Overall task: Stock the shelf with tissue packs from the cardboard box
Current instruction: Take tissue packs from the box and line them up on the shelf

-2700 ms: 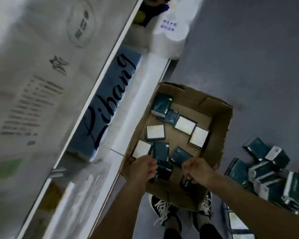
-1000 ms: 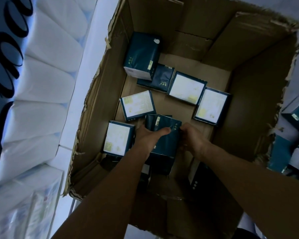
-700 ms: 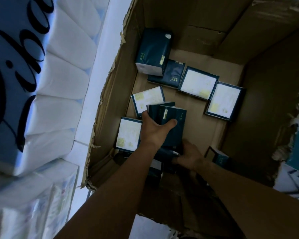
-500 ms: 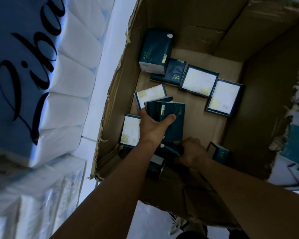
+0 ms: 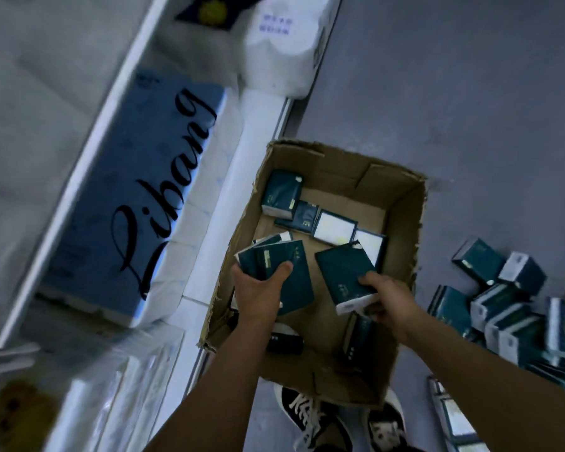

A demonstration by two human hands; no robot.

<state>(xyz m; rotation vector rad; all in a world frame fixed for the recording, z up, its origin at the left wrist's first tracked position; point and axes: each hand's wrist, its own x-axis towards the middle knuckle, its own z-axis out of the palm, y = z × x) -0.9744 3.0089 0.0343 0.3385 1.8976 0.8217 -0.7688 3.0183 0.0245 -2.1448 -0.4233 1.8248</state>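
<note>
An open cardboard box (image 5: pixel 402 230) stands on the grey floor beside the shelf (image 5: pixel 261 132). Several dark green tissue packs (image 5: pixel 282 195) lie on its bottom. Above the box, my left hand (image 5: pixel 258 293) grips a stack of two or three green packs (image 5: pixel 296 275). To its right, my right hand (image 5: pixel 387 296) holds one more green pack (image 5: pixel 343 272), tilted with its white end toward me. Other packs lie under my forearms near the box's front wall.
A big blue "Libang" paper bundle (image 5: pixel 137 203) and a white roll pack (image 5: pixel 281 50) fill the low shelf on the left. A heap of green tissue packs (image 5: pixel 503 301) lies on the floor at right. My shoes (image 5: pixel 310 415) stand just behind the box.
Both hands have lifted out of the box. The left still grips its stack; the right, which reached low into the box, now holds a single pack. My head has pulled back upward.
</note>
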